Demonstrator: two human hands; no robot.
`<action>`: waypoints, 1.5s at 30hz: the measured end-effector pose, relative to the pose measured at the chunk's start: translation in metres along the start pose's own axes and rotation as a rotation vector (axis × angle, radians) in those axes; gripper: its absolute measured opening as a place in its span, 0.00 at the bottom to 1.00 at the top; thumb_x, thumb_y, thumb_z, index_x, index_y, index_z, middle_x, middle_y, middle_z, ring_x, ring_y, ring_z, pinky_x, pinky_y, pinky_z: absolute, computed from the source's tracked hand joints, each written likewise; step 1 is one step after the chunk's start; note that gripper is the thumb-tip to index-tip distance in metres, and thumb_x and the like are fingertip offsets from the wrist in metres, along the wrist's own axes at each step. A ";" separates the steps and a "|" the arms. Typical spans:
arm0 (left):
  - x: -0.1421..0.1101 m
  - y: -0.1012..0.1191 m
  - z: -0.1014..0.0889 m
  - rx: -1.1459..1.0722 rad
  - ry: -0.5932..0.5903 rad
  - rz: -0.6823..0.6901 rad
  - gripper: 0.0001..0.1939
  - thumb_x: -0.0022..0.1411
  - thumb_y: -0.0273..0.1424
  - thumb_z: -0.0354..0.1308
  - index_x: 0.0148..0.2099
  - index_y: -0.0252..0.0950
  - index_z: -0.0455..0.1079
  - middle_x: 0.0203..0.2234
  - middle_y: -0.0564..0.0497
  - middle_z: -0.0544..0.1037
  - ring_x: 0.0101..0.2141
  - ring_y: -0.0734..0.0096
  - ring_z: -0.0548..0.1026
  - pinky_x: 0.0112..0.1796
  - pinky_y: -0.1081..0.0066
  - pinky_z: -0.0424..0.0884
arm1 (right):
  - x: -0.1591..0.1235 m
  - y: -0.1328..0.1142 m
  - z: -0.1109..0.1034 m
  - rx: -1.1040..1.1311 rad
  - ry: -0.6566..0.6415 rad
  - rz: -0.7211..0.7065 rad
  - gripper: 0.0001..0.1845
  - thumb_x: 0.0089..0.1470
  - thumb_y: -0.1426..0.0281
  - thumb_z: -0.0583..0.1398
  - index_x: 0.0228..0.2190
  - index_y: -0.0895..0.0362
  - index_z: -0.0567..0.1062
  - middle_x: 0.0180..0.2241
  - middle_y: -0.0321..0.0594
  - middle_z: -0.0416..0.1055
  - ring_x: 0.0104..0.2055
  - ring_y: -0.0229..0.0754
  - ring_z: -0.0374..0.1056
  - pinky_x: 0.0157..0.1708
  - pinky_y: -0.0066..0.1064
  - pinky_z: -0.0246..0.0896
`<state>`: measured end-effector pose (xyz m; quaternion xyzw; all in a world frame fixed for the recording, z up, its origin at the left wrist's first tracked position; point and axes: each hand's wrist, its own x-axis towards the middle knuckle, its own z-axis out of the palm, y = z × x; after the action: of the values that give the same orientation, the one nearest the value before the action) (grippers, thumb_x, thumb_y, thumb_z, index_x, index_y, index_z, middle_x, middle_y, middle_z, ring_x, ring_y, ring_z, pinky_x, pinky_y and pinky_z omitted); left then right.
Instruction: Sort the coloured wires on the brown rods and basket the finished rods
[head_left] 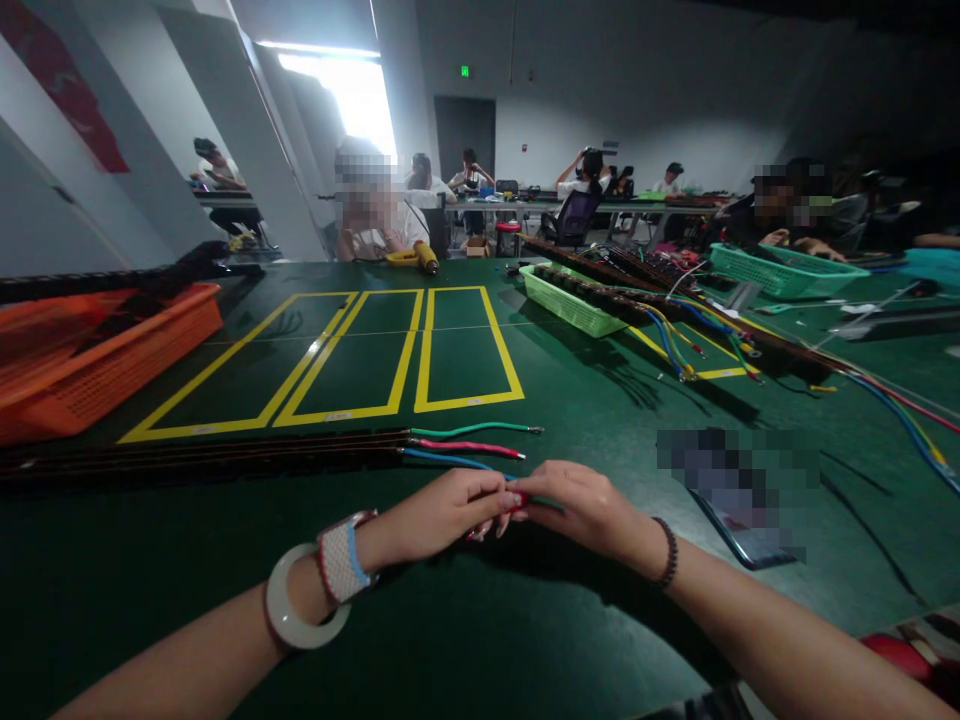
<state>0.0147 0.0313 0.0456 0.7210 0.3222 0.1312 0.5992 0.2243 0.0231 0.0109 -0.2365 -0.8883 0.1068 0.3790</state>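
Note:
In front of me, my left hand and my right hand meet at the fingertips just above the green table. Both hands are closed in a pinch. A small red spot shows between the fingers; whether it is a held piece or a painted nail I cannot tell. Just behind the fingers lies a long dark wire bundle, with a green wire, a red wire and a blue wire coming out of its right end. The blue wire's tip is hidden by my hands.
Left stands an orange basket with dark bundles. Yellow tape frames mark the table. A yellow heat gun, green basket with wire harnesses and teal basket are farther back. A phone lies right. People sit beyond.

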 end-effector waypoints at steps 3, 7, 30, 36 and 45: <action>-0.001 -0.005 0.002 0.012 -0.003 -0.012 0.17 0.63 0.42 0.48 0.34 0.33 0.64 0.24 0.55 0.66 0.24 0.79 0.63 0.26 0.76 0.60 | -0.001 -0.001 0.001 0.045 -0.017 -0.057 0.09 0.58 0.71 0.57 0.42 0.58 0.71 0.31 0.40 0.72 0.32 0.34 0.68 0.34 0.25 0.64; 0.001 -0.010 -0.002 0.162 0.074 0.058 0.18 0.65 0.43 0.44 0.35 0.34 0.66 0.27 0.53 0.69 0.27 0.77 0.67 0.29 0.74 0.63 | 0.002 0.003 -0.004 0.105 -0.048 0.077 0.07 0.58 0.72 0.57 0.39 0.57 0.73 0.33 0.39 0.73 0.36 0.34 0.69 0.37 0.24 0.64; 0.047 -0.041 -0.032 0.790 0.397 0.212 0.16 0.66 0.38 0.45 0.38 0.33 0.70 0.32 0.49 0.70 0.34 0.69 0.68 0.36 0.68 0.63 | -0.004 0.050 -0.009 0.097 0.068 0.618 0.10 0.51 0.64 0.62 0.34 0.54 0.79 0.33 0.38 0.75 0.36 0.39 0.70 0.36 0.29 0.64; 0.046 -0.042 -0.031 0.700 0.436 0.229 0.16 0.66 0.38 0.46 0.39 0.33 0.71 0.32 0.49 0.71 0.33 0.70 0.69 0.36 0.69 0.63 | -0.003 0.047 -0.011 0.083 0.091 0.565 0.11 0.52 0.63 0.62 0.35 0.55 0.79 0.33 0.39 0.75 0.35 0.39 0.70 0.36 0.29 0.63; 0.045 -0.040 -0.030 0.694 0.445 0.225 0.16 0.65 0.38 0.47 0.38 0.33 0.71 0.31 0.48 0.71 0.33 0.69 0.69 0.36 0.69 0.63 | -0.002 0.044 -0.008 0.069 0.123 0.568 0.09 0.51 0.65 0.62 0.34 0.54 0.79 0.32 0.38 0.75 0.34 0.38 0.70 0.35 0.28 0.63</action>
<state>0.0194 0.0857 0.0065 0.8646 0.3881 0.2321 0.2189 0.2462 0.0599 -0.0009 -0.4686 -0.7577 0.2241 0.3951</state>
